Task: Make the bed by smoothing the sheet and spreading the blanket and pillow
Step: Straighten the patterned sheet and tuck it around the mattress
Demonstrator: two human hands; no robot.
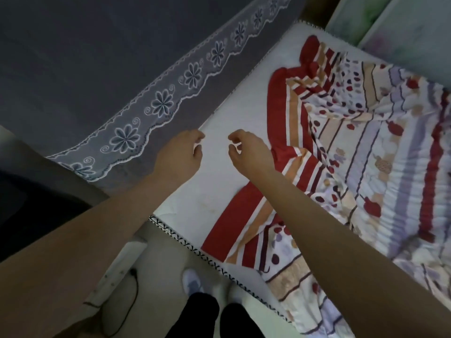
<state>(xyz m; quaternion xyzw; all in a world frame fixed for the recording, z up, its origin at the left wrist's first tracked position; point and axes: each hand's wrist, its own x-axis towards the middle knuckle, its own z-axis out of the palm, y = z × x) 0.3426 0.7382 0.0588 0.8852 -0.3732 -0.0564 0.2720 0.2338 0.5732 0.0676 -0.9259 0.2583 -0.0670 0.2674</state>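
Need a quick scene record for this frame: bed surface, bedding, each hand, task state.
mattress: white, left part bare
patterned bedding: crumpled, bunched on the right
left hand: over the bare mattress, fingers curled, grip empty
right hand: beside it, fingers curled, grip empty, near the bedding's red edge
lace curtain: along the bed's left side
pillow: not in view
task state: bedding not yet spread

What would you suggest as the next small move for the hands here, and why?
Probably grip the red border of the sheet with the right hand and draw it leftward. The sheet lies bunched to the right, the white mattress beneath both hands is bare, and neither the right nor the left hand seems to hold anything.
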